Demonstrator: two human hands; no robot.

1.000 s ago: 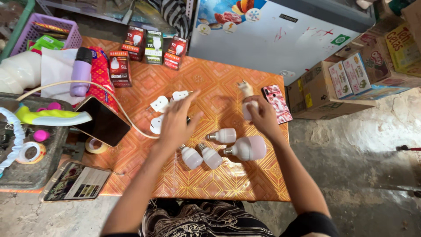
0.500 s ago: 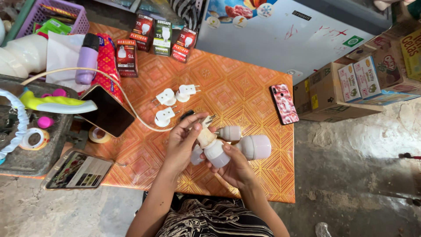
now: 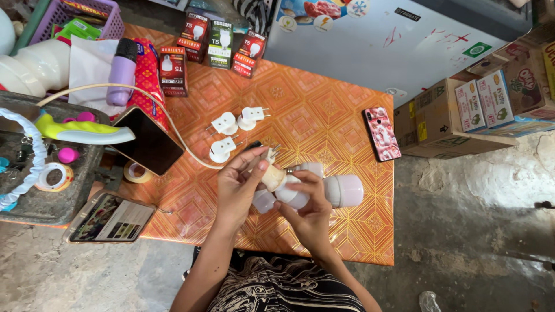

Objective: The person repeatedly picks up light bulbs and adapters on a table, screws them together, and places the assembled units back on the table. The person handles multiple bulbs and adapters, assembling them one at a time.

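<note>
Both hands stayed together, left hand [image 3: 240, 188] and right hand [image 3: 309, 215] grasping one bulb [image 3: 283, 188] above the table's near edge [image 3: 324, 245].

A low table [image 3: 324, 115] covered with an orange, diamond-patterned cloth is seen from above, set on a rough, grey concrete floor [image 3: 480, 231]. Behind it, a white chest freezer [image 3: 370, 40] with coloured stickers is placed. To the right of the table, stacked cardboard boxes [image 3: 462, 115] are set on the floor. At the far left, a purple plastic basket [image 3: 87, 14] is found. Everything is lit evenly by soft daylight.
</note>
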